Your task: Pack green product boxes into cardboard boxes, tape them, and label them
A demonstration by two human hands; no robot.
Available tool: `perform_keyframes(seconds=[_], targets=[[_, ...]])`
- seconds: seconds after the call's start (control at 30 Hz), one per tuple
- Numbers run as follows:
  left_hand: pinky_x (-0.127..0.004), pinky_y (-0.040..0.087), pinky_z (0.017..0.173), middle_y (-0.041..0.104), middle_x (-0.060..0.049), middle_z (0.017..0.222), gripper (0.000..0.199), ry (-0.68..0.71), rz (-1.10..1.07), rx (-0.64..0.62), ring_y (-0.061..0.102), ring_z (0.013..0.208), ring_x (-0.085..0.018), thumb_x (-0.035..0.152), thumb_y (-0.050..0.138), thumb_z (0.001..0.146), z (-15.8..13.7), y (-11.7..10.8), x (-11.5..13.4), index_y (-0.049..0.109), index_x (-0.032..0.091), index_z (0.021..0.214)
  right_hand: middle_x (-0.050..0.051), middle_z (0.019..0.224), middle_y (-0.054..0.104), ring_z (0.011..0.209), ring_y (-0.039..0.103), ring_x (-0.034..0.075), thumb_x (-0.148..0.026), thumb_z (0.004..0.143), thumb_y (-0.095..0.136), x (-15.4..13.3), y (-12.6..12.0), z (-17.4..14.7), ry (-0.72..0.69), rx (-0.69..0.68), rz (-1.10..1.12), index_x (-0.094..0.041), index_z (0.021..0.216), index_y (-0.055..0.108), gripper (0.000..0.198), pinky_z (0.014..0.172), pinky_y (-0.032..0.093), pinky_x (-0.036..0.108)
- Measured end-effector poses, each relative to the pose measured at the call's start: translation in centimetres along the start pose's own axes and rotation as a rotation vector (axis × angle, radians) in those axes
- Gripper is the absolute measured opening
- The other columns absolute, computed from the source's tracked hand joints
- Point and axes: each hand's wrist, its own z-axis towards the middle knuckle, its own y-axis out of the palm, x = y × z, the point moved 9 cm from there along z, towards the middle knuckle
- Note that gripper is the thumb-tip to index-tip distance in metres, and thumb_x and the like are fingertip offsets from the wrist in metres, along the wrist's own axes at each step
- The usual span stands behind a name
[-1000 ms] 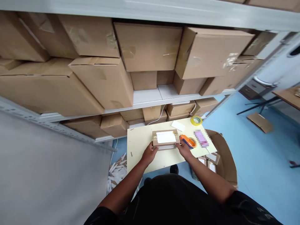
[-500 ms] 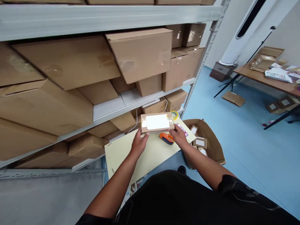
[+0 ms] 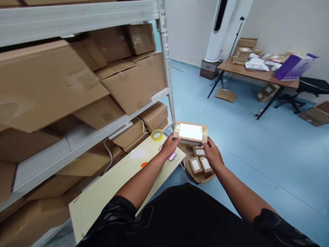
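Observation:
A small cardboard box [image 3: 190, 140] with a large white label and clear tape at its ends is held up between my two hands. My left hand [image 3: 169, 145] grips its left end, and my right hand [image 3: 212, 152] has the right end. Below the box stands a large open carton [image 3: 189, 168], partly hidden, with several small labelled boxes [image 3: 195, 165] inside. On the pale yellow table [image 3: 102, 195] to the left lie a roll of yellow tape [image 3: 156, 134], a phone [image 3: 172, 156] and a white sheet [image 3: 137, 153]. An orange object [image 3: 144, 164] shows only partly behind my left forearm.
A metal shelf rack [image 3: 168, 68] packed with cardboard boxes [image 3: 128, 85] fills the left side. Across the blue floor [image 3: 246, 147] stands a brown desk [image 3: 259, 74] with papers, boxes and a purple bag [image 3: 295, 67]. A flattened carton [image 3: 226, 95] lies near the desk.
My view has turned right. Both hands have carried the labelled box from above the table to above the open carton, still holding it at both ends.

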Motion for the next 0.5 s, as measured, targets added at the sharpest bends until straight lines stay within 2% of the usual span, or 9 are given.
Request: perform_keyframes(seconds=[0.13,0.27,0.37,0.5], targets=[[-0.039,0.048,0.106,0.072,-0.007,0.133,0.053,0.034,0.022,-0.153,0.065,0.122,-0.029,0.052,0.061,0.094,3.4,6.0,1.2,0.062,0.026,0.140,0.007,0.129,0.074,0.114,0.068,0.030,-0.057,0.089,0.056,3.1,-4.9,0.2,0.077,0.154,-0.020,-0.023,0.134,0.067,0.058,0.097,0.052,0.038],[-0.040,0.047,0.107,0.071,-0.008,0.134,0.059,0.046,0.026,-0.265,0.065,0.124,-0.031,0.056,0.062,0.093,5.6,10.3,1.1,0.059,0.026,0.144,0.006,0.126,0.074,0.111,0.068,0.029,-0.055,0.088,0.056,4.5,-8.0,0.1,0.134,0.262,0.016,-0.024,0.133,0.068,0.056,0.093,0.052,0.036],[-0.042,0.045,0.111,0.065,-0.011,0.144,0.067,-0.016,0.011,-0.298,0.061,0.131,-0.032,0.057,0.065,0.092,7.1,12.4,-0.4,0.054,0.024,0.149,0.005,0.124,0.075,0.110,0.068,0.028,-0.054,0.088,0.056,6.4,-9.5,0.5,0.198,0.291,-0.026,-0.025,0.129,0.070,0.052,0.093,0.051,0.036],[-0.043,0.045,0.110,0.052,-0.020,0.156,0.073,-0.221,-0.010,-0.239,0.055,0.139,-0.034,0.057,0.069,0.089,8.2,13.0,-3.9,0.052,0.017,0.148,0.008,0.121,0.075,0.112,0.067,0.030,-0.054,0.083,0.061,10.8,-11.0,0.8,0.364,0.312,-0.162,-0.022,0.126,0.071,0.054,0.095,0.049,0.037]])
